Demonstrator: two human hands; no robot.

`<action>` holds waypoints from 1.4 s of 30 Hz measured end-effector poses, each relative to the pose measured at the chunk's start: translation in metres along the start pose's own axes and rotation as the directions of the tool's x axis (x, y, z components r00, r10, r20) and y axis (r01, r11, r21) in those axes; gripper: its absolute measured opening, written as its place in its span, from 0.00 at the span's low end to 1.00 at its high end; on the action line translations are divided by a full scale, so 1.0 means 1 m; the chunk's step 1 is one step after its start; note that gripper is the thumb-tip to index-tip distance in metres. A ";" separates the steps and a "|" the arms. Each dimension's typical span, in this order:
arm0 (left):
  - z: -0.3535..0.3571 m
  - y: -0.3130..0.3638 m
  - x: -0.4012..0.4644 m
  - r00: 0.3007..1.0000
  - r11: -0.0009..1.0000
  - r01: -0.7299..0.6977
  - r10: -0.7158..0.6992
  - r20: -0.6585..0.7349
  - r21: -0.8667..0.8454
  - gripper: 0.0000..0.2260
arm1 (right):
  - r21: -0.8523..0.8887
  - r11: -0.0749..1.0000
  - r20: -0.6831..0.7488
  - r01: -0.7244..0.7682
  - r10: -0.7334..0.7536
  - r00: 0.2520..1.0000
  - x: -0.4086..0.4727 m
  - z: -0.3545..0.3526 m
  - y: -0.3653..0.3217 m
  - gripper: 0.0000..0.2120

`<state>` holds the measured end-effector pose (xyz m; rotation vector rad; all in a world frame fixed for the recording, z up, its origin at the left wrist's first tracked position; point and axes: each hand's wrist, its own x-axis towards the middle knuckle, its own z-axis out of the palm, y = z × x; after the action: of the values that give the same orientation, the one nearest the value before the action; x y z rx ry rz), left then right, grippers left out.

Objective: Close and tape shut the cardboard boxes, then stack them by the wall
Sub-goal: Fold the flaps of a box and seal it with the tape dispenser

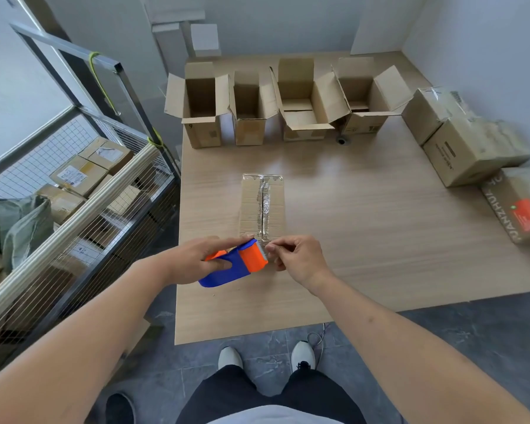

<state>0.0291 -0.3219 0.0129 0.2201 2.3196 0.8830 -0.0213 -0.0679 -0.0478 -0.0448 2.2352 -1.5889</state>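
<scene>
I hold the blue and orange tape dispenser (234,263) in my left hand (196,260), fingers curled round its body, one finger laid flat along the top. My right hand (299,258) pinches the clear tape end (268,246) right at the toothed blade. Both hands hang over the near end of the closed box (262,206), which lies in the middle of the wooden table (364,224) with a wrinkly strip of tape already down its seam.

What could go wrong, I think: the tape end is thin and sticky. It could fold onto itself or stick to my fingers. My fingertips are very near the sharp teeth, so a slip could nick me. If I pull crooked, the new strip could miss the seam and wrinkle like the one there.

Four open boxes (276,105) stand in a row at the far side of the table, flaps up. They look empty, but I cannot see every bottom.

Some taped boxes (459,148) sit stacked on the right, by the wall. On my left, a wire cage cart (83,215) holds small parcels and a grey-green bag.
</scene>
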 end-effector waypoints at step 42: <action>-0.031 -0.035 0.060 0.992 0.995 0.093 -0.089 0.090 -0.045 0.24 | -0.748 0.364 0.396 0.555 -0.426 0.813 0.060 -0.005 0.041 0.30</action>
<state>-0.0346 -0.3437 -0.0228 0.1282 2.2058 0.8667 -0.0700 -0.0639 -0.1016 -1.1777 2.7917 -0.4384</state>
